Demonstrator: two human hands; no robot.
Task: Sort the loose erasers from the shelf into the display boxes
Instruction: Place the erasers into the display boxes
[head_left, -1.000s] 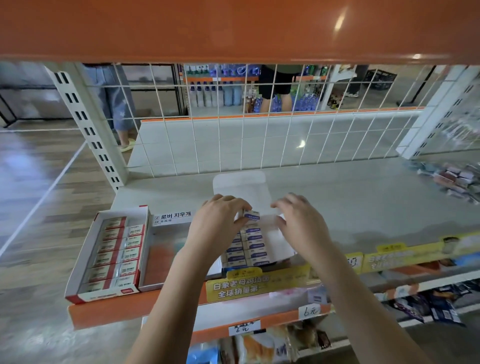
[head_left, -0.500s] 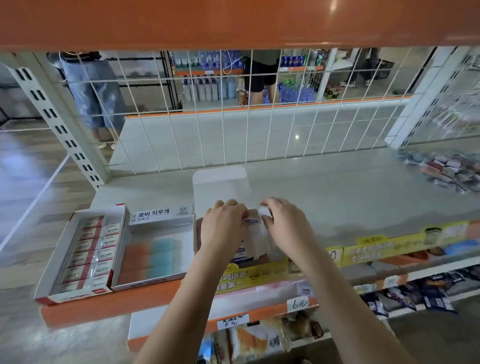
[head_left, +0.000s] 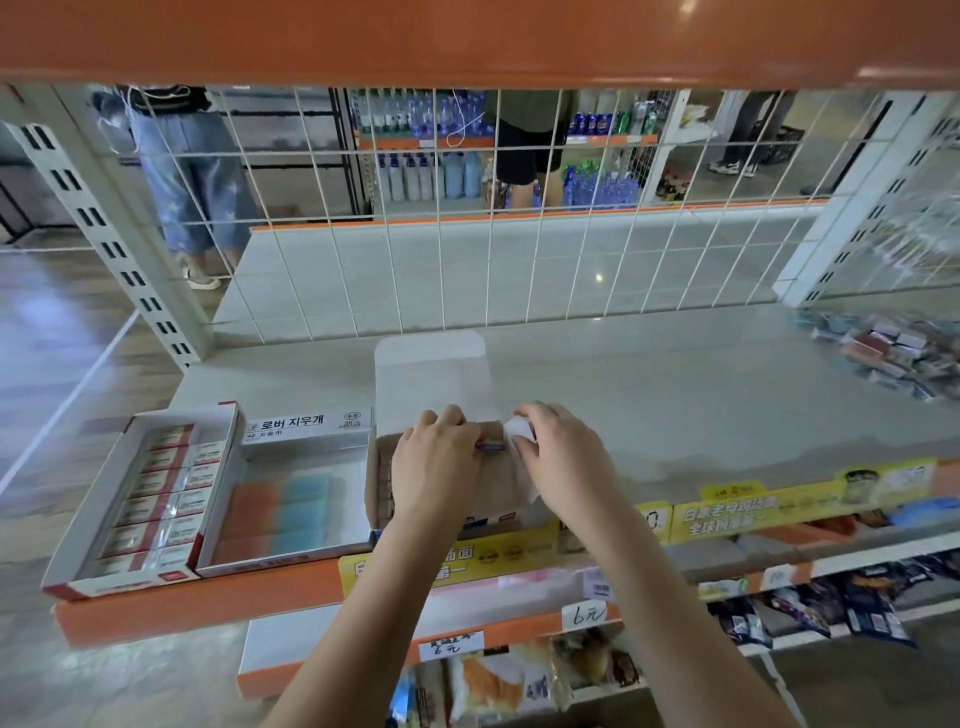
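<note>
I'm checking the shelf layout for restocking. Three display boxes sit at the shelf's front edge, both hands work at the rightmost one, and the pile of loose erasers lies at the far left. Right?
Not quite: the head view shows the pile of loose erasers at the shelf's far right, not left. The rest holds: the left hand and right hand work at the rightmost box.

The pale grey shelf board (head_left: 649, 395) looks smooth, faintly glossy metal. Behind it stands a white wire mesh panel (head_left: 467, 249). On its left front sits a white-and-red matt cardboard display box (head_left: 93, 519).
</note>
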